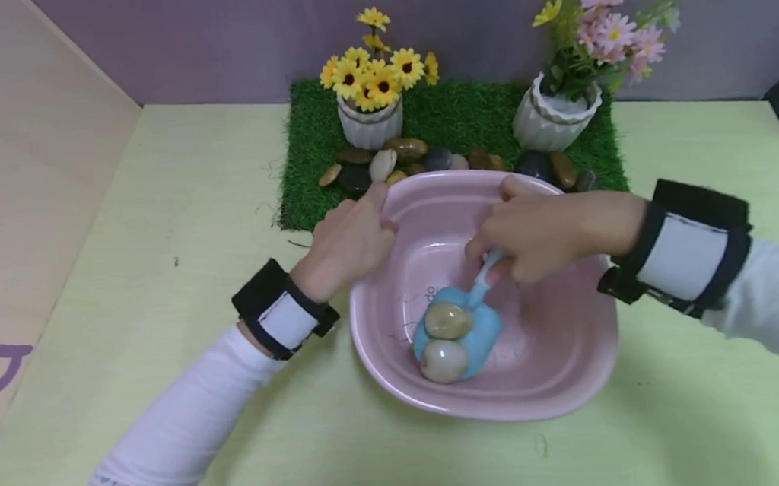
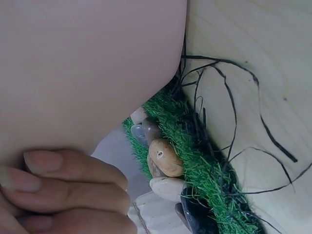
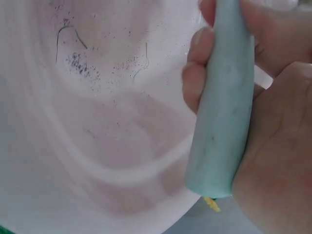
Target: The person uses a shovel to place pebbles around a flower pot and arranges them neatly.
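Observation:
A pink basin (image 1: 597,349) stands on the table, tilted in the head view. My left hand (image 1: 353,234) grips its rim at the far left; in the left wrist view the curled fingers (image 2: 73,190) lie against the basin's wall (image 2: 97,73). Inside, my right hand (image 1: 533,232) holds a light blue toy shovel (image 1: 482,335) by its handle (image 3: 222,117), fingers wrapped round it. Two smooth stones lie on the shovel's blade: a tan one (image 1: 447,320) and a whitish one (image 1: 444,361). The blade is low over the basin's floor.
Behind the basin lies a green turf mat (image 1: 468,107) with several pebbles (image 1: 383,165) along it. On the mat stand a pot of yellow flowers (image 1: 372,122) and a tilted pot of pink flowers (image 1: 552,123). Dark loose strands (image 2: 234,107) lie beside the mat.

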`<state>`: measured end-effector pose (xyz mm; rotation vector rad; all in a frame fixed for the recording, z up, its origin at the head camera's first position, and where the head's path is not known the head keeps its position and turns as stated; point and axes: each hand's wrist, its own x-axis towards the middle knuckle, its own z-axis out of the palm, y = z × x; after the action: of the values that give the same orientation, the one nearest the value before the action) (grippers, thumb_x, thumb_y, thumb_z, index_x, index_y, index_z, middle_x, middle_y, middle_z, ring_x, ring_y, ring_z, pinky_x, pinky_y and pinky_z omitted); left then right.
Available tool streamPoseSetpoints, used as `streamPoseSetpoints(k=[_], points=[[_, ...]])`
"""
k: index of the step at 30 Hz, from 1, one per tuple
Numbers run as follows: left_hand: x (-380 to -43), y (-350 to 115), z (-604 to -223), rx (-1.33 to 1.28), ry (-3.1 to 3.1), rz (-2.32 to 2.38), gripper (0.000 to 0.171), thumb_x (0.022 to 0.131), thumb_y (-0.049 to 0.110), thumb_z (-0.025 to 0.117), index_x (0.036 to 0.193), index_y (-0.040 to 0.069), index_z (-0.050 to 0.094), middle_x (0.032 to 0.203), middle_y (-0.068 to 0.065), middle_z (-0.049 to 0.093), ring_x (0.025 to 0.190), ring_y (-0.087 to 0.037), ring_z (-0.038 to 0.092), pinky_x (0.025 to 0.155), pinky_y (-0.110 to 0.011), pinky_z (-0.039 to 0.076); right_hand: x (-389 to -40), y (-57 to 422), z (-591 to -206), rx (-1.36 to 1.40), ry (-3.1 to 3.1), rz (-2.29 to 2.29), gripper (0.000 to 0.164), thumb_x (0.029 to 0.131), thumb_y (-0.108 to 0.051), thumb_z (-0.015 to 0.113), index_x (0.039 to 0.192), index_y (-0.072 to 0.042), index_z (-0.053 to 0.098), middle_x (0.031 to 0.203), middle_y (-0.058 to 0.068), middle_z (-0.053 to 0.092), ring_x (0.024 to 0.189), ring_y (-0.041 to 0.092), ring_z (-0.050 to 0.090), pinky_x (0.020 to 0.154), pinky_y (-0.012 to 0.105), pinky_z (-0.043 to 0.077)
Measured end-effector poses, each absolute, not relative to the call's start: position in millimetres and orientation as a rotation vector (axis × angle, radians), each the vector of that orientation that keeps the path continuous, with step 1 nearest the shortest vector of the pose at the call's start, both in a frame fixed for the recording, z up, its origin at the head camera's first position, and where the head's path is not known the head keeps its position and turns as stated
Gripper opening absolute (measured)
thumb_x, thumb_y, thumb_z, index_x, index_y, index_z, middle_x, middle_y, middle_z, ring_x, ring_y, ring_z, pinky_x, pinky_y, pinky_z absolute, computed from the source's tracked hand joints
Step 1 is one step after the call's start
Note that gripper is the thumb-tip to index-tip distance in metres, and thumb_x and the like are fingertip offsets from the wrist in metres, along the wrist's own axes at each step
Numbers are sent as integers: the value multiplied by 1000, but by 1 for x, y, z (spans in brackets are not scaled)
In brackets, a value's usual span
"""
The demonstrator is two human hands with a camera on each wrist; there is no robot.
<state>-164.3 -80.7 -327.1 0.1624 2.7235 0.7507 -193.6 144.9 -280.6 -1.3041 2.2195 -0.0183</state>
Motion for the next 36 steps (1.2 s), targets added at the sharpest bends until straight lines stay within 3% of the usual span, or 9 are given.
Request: streamPoseSetpoints(k=[6,11,18,26,36], points=[[-165,-81,-326,171,2722,737,36,102,24,43,136,12,42,85,-13,62,56,-20,66,43,-30,53,-197,153,-279,-1220,2171,-170,12,90,-28,67,89,-40,66,83,-24,65,80,3,54,89,42,20],[-165,-81,-326,176,2719,728,35,102,25,43,135,12,42,85,-12,62,57,-20,66,44,-31,53,-201,159,-279,-1172,2171,-219,13,93,-28,64,92,-41,67,91,-25,68,91,5,57,93,42,19],[-165,-81,-326,179,2721,734,33,102,25,43,132,12,43,86,-13,62,57,-20,67,44,-31,54,-208,170,-266,-1087,2262,-239,11,95,-31,62,94,-41,67,91,-20,68,88,14,43,84,38,18],[-165,-82,-325,178,2715,754,35,102,24,43,134,11,43,88,-14,62,57,-20,67,43,-29,53,-225,185,-250,-1082,2360,-152,15,97,-31,60,106,-40,68,97,-18,69,92,11,52,94,44,20],[-165,-81,-326,182,2709,765,36,102,22,42,135,10,43,88,-14,62,57,-20,67,41,-28,53,-244,200,-235,-1059,2437,-124,20,100,-34,54,116,-34,67,102,-15,70,96,11,57,91,46,21]])
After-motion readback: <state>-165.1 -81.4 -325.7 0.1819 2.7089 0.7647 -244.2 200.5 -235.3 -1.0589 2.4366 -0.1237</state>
